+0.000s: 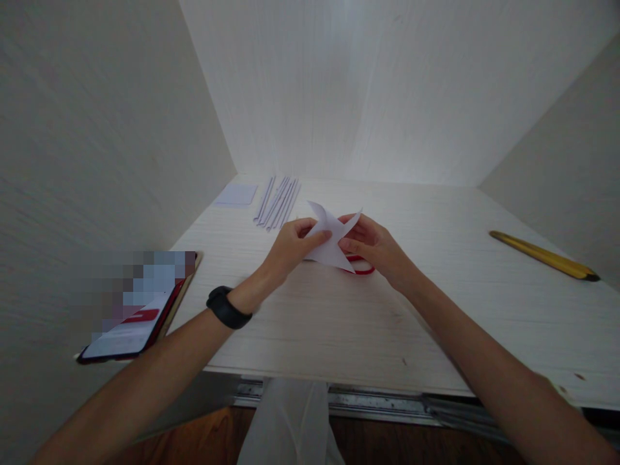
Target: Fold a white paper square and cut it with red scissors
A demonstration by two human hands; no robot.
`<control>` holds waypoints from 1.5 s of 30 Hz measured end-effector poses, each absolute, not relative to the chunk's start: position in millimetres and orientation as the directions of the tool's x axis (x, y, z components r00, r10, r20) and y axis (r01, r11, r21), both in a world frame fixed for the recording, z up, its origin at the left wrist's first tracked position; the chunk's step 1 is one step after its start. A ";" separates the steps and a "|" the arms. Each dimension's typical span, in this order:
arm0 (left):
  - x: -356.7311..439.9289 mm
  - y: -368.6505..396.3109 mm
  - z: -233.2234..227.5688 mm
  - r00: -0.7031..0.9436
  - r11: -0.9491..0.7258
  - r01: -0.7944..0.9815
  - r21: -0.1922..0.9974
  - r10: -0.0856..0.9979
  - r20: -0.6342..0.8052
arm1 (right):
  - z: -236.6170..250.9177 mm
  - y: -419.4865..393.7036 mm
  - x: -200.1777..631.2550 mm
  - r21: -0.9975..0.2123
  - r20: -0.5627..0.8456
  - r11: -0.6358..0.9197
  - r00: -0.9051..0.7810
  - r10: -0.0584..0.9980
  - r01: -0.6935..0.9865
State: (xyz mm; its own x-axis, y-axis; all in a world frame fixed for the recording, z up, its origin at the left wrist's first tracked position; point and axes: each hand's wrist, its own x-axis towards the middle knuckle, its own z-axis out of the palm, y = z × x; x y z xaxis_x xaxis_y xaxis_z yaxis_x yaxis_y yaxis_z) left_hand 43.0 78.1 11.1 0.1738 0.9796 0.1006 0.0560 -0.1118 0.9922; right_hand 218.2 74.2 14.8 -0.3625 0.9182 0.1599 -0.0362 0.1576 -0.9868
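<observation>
A white sheet of paper (334, 253) with several pointed corners, some curling upward, is held between my two hands over the table. My left hand (293, 245) pinches its left side, thumb lying across the front near the middle. On the other side, my right hand (371, 245) grips the paper by its right part with thumb and fingers. Red-handled scissors (368, 269) seem to lie beneath the paper; only the red loops show, and the rest is hidden.
Several thin rolled paper sticks (278, 201) lie at the back left, beside a stack of white paper (236, 194). A phone or tablet (126, 336) stands at the left edge. A yellow pen-like object (542, 254) lies at the right. Walls enclose the white table (310, 329) on three sides.
</observation>
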 end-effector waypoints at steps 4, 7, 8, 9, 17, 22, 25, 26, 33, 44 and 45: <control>43.0 79.5 7.9 0.203 -0.171 0.112 0.979 0.968 0.146 | 13.8 73.5 215.5 -0.978 0.198 0.207 -0.319 0.927 -0.007; 42.4 79.7 6.8 0.216 -0.181 0.110 0.977 0.964 0.154 | 14.6 72.2 214.3 -0.976 0.206 0.219 -0.316 0.926 0.005; 42.2 79.5 6.8 0.220 -0.182 0.111 0.977 0.963 0.155 | 14.9 71.7 214.2 -0.976 0.206 0.220 -0.321 0.924 0.006; 42.0 79.3 6.9 0.222 -0.184 0.115 0.976 0.962 0.156 | 15.1 71.3 214.3 -0.975 0.208 0.223 -0.328 0.922 0.009; 42.1 78.2 8.1 0.229 -0.270 0.216 0.938 0.948 0.220 | 2.8 74.4 214.3 -0.956 0.236 0.278 -0.319 0.918 0.094; 42.3 78.1 8.6 0.229 -0.308 0.281 0.909 0.941 0.248 | -3.9 74.3 210.7 -0.958 0.221 0.262 -0.288 0.932 0.112; 43.3 77.8 8.0 0.224 -0.275 0.211 0.938 0.948 0.228 | 0.5 72.6 209.5 -0.962 0.228 0.259 -0.271 0.935 0.083; 43.8 77.6 8.0 0.219 -0.252 0.169 0.953 0.952 0.213 | 2.6 72.0 209.3 -0.963 0.233 0.259 -0.259 0.937 0.073; 47.8 74.6 11.4 0.176 -0.106 -0.045 0.993 0.978 0.112 | 9.3 70.8 208.9 -0.964 0.255 0.265 -0.195 0.947 0.027; 49.2 74.0 6.4 0.206 -0.076 -0.131 0.988 0.973 0.102 | 3.3 72.2 208.4 -0.969 0.239 0.245 -0.138 0.961 0.028; 49.4 73.9 6.6 0.207 -0.081 -0.132 0.988 0.972 0.107 | 2.6 72.5 208.3 -0.970 0.236 0.242 -0.139 0.962 0.028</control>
State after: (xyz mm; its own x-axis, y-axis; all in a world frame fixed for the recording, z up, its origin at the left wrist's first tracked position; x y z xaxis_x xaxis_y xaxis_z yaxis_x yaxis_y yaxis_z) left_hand 49.4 73.9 6.6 0.2071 0.9724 0.1072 -0.1319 -0.0809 0.9880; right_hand 208.3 72.5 2.6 -0.1389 0.9617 0.2364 0.0279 0.2425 -0.9698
